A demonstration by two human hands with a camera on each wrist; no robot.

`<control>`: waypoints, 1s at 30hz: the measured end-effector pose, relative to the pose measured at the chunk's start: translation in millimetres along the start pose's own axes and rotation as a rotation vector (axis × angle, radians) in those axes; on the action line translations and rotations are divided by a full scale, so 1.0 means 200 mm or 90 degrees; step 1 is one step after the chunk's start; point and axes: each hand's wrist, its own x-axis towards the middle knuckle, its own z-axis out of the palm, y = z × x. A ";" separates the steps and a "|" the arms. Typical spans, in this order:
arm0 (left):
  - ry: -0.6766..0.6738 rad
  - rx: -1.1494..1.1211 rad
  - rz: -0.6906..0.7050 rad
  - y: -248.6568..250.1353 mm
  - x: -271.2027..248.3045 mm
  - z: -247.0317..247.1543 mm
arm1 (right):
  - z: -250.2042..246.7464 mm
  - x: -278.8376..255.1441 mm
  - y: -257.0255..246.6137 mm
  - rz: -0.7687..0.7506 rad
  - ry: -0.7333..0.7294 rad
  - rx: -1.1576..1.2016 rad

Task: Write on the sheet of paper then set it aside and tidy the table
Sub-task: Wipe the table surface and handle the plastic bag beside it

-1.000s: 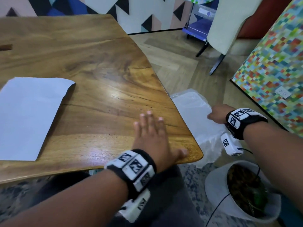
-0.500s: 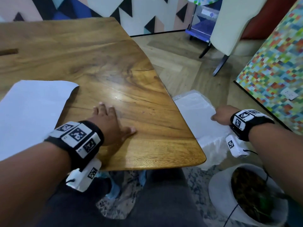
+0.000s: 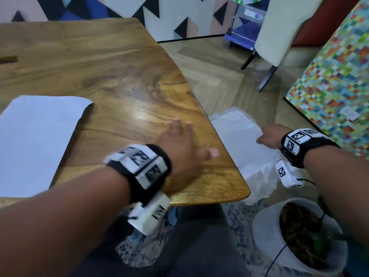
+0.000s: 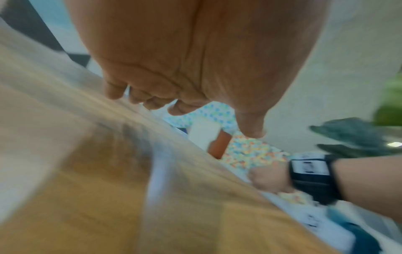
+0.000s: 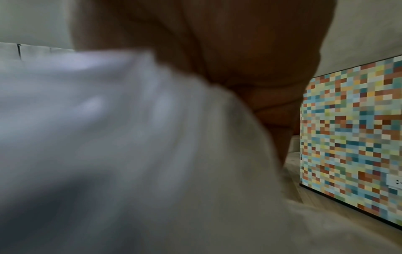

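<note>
Head view: the sheet of paper [image 3: 38,144] is lying flat on the wooden table [image 3: 95,62], at its near left, well apart from both hands. Its long axis is running from the near table edge away toward the far side, leaning slightly right, and its far right corner is curling up a little. The left hand [image 3: 179,144] is lying palm down on the bare wood near the table's right corner, fingers straight and spread, gripping nothing. Past the table's right edge, the right hand [image 3: 269,136] is reaching down to a white plastic bag [image 3: 239,140] hanging open beside the table; its fingers are curling onto the bag's rim. A white plant pot [image 3: 295,236] is standing on the floor below that forearm.

Left wrist view: heavily blurred. The left hand [image 4: 195,60] is hovering just over or on the table [image 4: 87,171], fingers [image 4: 115,92] loose and holding nothing. The right hand [image 4: 269,178] is showing beyond the table edge.

Right wrist view: the right hand [image 5: 250,60] is sitting against the plastic bag [image 5: 130,137], which is filling most of the picture; whether the fingers are clamping the film here, I cannot tell.
</note>
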 end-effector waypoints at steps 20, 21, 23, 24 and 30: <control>-0.022 0.061 0.070 -0.05 0.21 -0.08 | 0.06 0.06 -0.02 -0.022 -0.015 0.000; 0.003 0.074 0.006 -0.14 0.25 -0.13 | 0.06 0.06 -0.02 -0.024 -0.013 0.000; 0.045 0.109 -0.112 -0.33 0.33 -0.20 | 0.06 0.07 -0.01 -0.027 -0.010 0.000; 0.057 0.122 -0.151 -0.41 0.36 -0.22 | 0.06 0.07 0.00 -0.027 -0.011 -0.002; 0.036 0.172 -0.107 -0.37 0.43 -0.13 | 0.06 0.08 -0.01 -0.032 -0.022 -0.013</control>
